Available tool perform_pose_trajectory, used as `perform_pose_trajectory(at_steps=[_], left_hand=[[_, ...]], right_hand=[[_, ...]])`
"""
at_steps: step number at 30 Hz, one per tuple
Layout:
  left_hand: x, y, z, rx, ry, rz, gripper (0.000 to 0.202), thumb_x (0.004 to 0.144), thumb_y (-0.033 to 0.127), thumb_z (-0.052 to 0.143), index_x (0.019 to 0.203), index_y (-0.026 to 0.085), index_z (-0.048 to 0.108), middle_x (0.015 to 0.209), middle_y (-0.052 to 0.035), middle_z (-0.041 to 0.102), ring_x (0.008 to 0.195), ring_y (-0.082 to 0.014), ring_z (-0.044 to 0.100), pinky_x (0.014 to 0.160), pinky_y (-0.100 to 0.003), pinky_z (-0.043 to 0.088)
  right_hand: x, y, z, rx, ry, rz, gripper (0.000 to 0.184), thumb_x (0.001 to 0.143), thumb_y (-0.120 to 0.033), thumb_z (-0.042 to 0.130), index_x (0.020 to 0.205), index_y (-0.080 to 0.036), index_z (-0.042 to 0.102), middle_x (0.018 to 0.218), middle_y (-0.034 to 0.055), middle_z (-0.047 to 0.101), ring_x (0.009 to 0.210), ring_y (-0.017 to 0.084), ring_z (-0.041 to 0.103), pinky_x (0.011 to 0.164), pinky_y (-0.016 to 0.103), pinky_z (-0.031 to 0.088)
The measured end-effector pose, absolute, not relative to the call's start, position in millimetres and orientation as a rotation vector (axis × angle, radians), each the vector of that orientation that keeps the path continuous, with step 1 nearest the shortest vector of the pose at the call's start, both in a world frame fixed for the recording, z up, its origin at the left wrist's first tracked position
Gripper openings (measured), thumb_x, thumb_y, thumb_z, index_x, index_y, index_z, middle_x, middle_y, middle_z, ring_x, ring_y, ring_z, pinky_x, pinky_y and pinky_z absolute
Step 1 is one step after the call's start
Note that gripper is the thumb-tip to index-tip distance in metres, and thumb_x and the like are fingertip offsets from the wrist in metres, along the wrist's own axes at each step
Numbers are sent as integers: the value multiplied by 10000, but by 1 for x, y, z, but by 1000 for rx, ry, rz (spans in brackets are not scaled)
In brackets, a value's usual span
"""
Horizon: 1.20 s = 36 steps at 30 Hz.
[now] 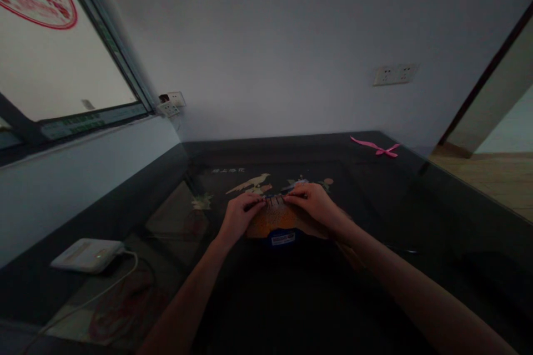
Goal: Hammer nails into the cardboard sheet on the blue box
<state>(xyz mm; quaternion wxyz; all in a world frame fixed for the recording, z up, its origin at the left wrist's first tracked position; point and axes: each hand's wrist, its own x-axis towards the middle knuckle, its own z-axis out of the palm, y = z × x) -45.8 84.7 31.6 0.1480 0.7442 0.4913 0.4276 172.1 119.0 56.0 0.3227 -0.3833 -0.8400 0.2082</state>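
An orange-and-blue packet (275,221) is held upright over the dark table, in the middle of the head view. Its face is speckled orange, with a blue patch and a small white-and-red label low down. My left hand (240,215) pinches the upper left edge between thumb and fingers. On the other side, my right hand (314,204) grips the top edge in the same way. Between the fingertips the top strip shows short dark and light stripes. Dim light hides the packet's lower end and what it contains.
Bird and flower pictures (252,182) decorate the dark glossy table (416,199). A pink ribbon (377,147) lies at the far right. To the left is a white device (87,255) with a cable (104,290). A wall (266,66) stands behind the table.
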Motion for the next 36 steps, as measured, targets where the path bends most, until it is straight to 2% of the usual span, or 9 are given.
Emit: perform_pose_trajectory(at_steps=[10,16,21,30,36], left_hand=[[-42,81,34,2205,1417,1189,127,809,244,560,779,175,662,823,-32,657,792,-154,605,744,-278,474],[-41,81,34,2249,1399,1178,138,813,260,558,779,177,663,835,-34,658,797,-157,605,752,-286,471],[-41,80,33,2253,1399,1190,139,813,255,558,773,175,665,846,-36,656,803,-155,602,755,-284,466],[-39,80,32,2226,1378,1214,127,811,238,554,780,177,661,835,-32,654,796,-151,604,739,-276,470],[-40,80,31,2202,1375,1215,127,806,240,561,781,171,664,826,-37,669,794,-157,612,731,-259,465]], right_hand=[[172,112,59,-912,-2135,525,166,814,-205,581,682,-164,674,670,9,624,666,126,551,645,246,387],[170,105,65,-906,-2155,423,147,813,-179,576,708,-153,676,761,30,629,732,131,564,696,250,401],[168,107,63,-982,-2193,419,150,807,-177,572,711,-153,684,720,31,643,705,139,566,669,255,391],[170,104,76,-943,-1967,681,172,813,-234,558,749,-152,695,693,21,624,688,137,560,634,246,397],[154,81,76,-649,-2071,990,177,797,-276,583,735,-149,688,732,25,637,711,133,570,649,243,421]])
